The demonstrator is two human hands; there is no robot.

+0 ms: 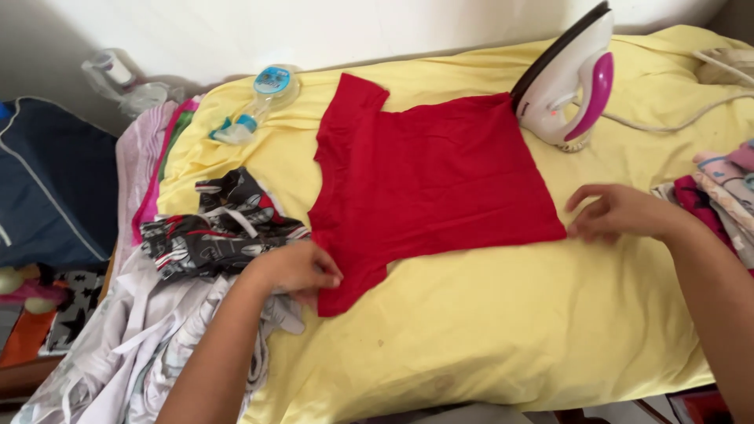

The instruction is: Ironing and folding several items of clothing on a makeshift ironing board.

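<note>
A red T-shirt (pixel 428 180) lies flat on a yellow cloth (pixel 487 322) that covers the work surface. My left hand (pixel 294 269) pinches the near sleeve of the shirt at its lower left corner. My right hand (pixel 616 212) rests on the yellow cloth at the shirt's lower right corner, fingertips touching its hem. A white and pink iron (pixel 567 78) stands upright on its heel just beyond the shirt's far right corner.
A clear spray bottle with a blue cap (pixel 255 106) lies at the far left of the cloth. A black patterned garment (pixel 220 232) and pale crumpled clothes (pixel 149 345) lie on the left. Folded clothes (pixel 726 192) are stacked at the right. The iron's cord (pixel 675 122) trails right.
</note>
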